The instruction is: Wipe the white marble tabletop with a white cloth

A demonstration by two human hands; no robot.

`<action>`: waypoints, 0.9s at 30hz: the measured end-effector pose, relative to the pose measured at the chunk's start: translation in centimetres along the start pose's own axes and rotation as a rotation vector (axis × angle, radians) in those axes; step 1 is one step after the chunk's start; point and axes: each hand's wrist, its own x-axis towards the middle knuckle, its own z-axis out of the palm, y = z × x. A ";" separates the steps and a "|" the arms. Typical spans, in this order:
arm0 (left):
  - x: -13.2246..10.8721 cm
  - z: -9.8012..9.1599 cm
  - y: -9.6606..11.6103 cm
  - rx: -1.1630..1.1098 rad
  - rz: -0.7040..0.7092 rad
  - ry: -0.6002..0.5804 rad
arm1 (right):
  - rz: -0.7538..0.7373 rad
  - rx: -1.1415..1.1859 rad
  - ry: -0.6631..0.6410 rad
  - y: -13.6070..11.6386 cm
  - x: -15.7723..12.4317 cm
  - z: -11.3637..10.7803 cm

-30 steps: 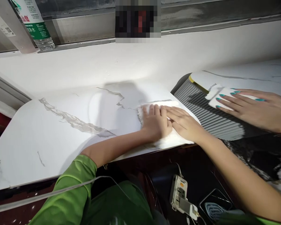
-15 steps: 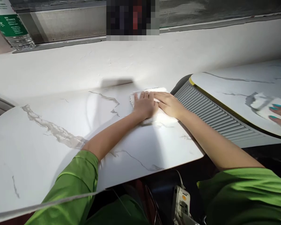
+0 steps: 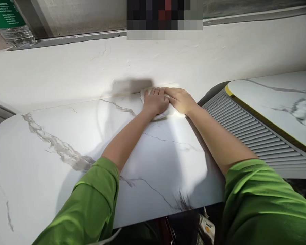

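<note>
A white cloth (image 3: pixel 162 116) lies bunched at the back edge of a white marble-patterned tabletop (image 3: pixel 148 160), close to the wall. My left hand (image 3: pixel 156 102) rests flat on it, fingers stretched forward. Beside it my right hand (image 3: pixel 182 100) also presses down, its fingers pointing left towards the left hand and the thumb apart. The two hands touch or nearly touch. Much of the cloth is hidden beneath them.
A second marble-patterned top (image 3: pixel 265 92) with a ribbed grey side (image 3: pixel 255 136) stands to the right. The white wall (image 3: pixel 79 75) runs behind. A water bottle (image 3: pixel 16 32) stands on the ledge at upper left. A power strip (image 3: pixel 206 229) hangs below the front edge.
Both hands have slid the cloth back against the wall. The view has shifted, and another person's hand at the far right has left the picture.
</note>
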 end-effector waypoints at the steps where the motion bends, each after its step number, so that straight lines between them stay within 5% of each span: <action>1: -0.4 0.0 0.0 0.001 0.002 -0.003 | -0.001 -0.018 -0.009 -0.4 -0.3 0.0; 7: -5.6 -0.4 0.2 0.006 0.046 -0.063 | -0.050 -0.138 -0.039 -4.3 -4.4 -0.4; 19: -23.8 -1.4 2.5 0.104 0.147 -0.074 | -0.209 -0.131 0.022 -17.2 -18.1 -3.4; 23: -25.8 -1.6 1.5 0.098 0.171 -0.052 | -0.203 -0.093 0.037 -19.6 -18.7 -3.4; 27: -24.0 -2.1 0.3 0.083 0.148 -0.059 | -0.170 -0.060 0.032 -19.2 -16.3 -2.6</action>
